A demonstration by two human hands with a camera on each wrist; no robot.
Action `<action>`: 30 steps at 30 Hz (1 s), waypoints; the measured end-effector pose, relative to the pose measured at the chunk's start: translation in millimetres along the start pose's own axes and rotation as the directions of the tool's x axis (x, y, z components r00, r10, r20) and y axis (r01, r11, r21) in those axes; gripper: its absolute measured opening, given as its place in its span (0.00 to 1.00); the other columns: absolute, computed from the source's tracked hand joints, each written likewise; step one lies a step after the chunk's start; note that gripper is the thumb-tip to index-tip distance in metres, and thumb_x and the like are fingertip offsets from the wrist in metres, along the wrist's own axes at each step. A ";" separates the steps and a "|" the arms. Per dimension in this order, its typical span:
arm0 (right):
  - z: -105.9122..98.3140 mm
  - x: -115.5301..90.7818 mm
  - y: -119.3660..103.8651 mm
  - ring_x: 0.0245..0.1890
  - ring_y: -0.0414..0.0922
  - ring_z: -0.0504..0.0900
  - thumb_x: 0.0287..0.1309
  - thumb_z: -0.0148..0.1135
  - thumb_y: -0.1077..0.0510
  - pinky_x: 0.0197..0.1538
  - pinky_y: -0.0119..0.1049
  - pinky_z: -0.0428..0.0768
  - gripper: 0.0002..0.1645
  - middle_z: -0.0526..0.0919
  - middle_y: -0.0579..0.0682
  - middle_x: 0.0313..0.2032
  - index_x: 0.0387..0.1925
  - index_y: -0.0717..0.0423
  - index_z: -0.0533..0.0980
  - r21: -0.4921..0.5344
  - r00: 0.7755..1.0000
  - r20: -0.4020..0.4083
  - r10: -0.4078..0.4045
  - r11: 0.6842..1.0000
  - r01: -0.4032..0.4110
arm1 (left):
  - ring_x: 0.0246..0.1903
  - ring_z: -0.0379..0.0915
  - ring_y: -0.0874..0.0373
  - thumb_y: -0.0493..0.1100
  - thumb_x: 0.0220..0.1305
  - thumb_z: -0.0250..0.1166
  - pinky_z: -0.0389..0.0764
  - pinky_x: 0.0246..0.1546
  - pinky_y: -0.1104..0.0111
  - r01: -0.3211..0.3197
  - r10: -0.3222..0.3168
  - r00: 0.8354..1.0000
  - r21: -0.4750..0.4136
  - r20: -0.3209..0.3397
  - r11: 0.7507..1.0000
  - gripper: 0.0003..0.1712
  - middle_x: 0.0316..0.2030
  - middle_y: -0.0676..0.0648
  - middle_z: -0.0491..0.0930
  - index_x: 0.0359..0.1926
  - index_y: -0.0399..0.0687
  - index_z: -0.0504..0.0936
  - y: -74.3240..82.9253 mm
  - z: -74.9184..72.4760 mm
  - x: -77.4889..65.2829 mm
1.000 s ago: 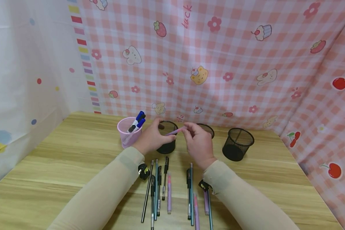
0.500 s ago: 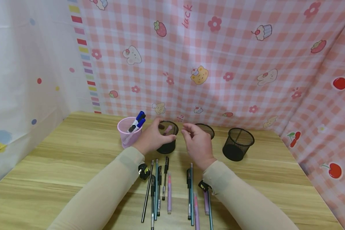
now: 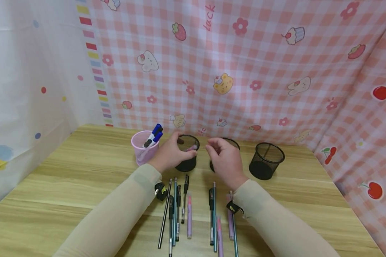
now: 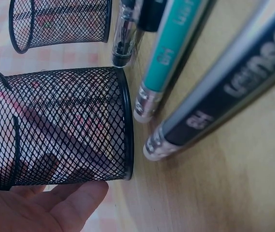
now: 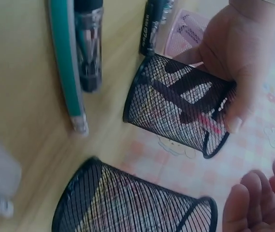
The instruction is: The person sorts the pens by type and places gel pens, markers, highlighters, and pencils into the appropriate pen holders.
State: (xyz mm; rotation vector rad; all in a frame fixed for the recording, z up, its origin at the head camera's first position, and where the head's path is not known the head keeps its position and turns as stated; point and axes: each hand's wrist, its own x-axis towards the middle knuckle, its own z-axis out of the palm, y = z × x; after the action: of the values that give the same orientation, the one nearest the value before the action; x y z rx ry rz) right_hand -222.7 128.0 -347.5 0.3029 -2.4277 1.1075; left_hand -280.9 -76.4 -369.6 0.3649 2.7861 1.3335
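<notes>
My left hand [image 3: 168, 154] grips a black mesh pen cup [image 3: 187, 165], thumb at its rim and fingers round the far side. Inside that cup leans a purple highlighter [image 4: 62, 135] with a pink end, seen through the mesh in the left wrist view. My right hand [image 3: 227, 162] hovers in front of a second black mesh cup [image 5: 127, 203], its fingers loosely bent and holding nothing; in the head view it hides much of that cup.
Left of the hands stands a pink mesh cup [image 3: 140, 151] with several markers [image 3: 155, 136]. A third black cup [image 3: 266, 162] is at the right. Black gel pens [image 3: 184, 194], pencils [image 3: 164, 217] and purple highlighters [image 3: 189, 217] lie on the wooden table [image 3: 67, 185] nearer the front.
The right hand has let go of the purple highlighter, which dropped into the cup at the left hand. Afterwards the right hand moved slightly right. The left hand stayed put.
</notes>
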 end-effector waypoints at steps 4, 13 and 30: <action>-12.3 -0.4 0.9 0.34 0.45 0.85 0.72 0.67 0.54 0.39 0.42 0.83 0.11 0.91 0.50 0.38 0.49 0.55 0.86 -0.056 0.991 0.122 0.046 0.998 -0.040 | 0.66 0.76 0.42 0.72 0.57 0.73 0.79 0.65 0.48 0.001 -0.001 1.000 -0.004 0.001 1.000 0.59 0.69 0.38 0.75 0.80 0.55 0.57 0.0 -0.1 0.0; -35.0 -4.9 14.5 0.30 0.40 0.83 0.70 0.68 0.52 0.36 0.39 0.82 0.10 0.90 0.47 0.35 0.47 0.53 0.85 -0.201 0.910 0.379 0.171 0.975 -0.100 | 0.68 0.75 0.41 0.73 0.57 0.73 0.77 0.67 0.47 0.004 -0.004 1.000 -0.012 0.009 1.000 0.61 0.70 0.40 0.74 0.81 0.54 0.55 -1.5 -0.3 0.2; -50.2 -25.9 29.1 0.30 0.42 0.76 0.58 0.76 0.57 0.37 0.36 0.77 0.05 0.85 0.43 0.32 0.31 0.49 0.85 -0.384 0.720 0.644 0.260 0.923 0.011 | 0.69 0.73 0.41 0.71 0.58 0.74 0.77 0.68 0.47 0.011 -0.010 1.000 -0.027 0.019 1.000 0.60 0.72 0.41 0.72 0.81 0.55 0.55 -1.8 -0.6 0.3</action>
State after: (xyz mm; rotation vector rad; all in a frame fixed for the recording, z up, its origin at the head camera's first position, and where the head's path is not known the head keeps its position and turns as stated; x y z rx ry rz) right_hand -195.4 185.3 -350.4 0.4992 -3.3016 0.6104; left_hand -281.6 -77.9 -370.6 0.3598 2.7474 1.3569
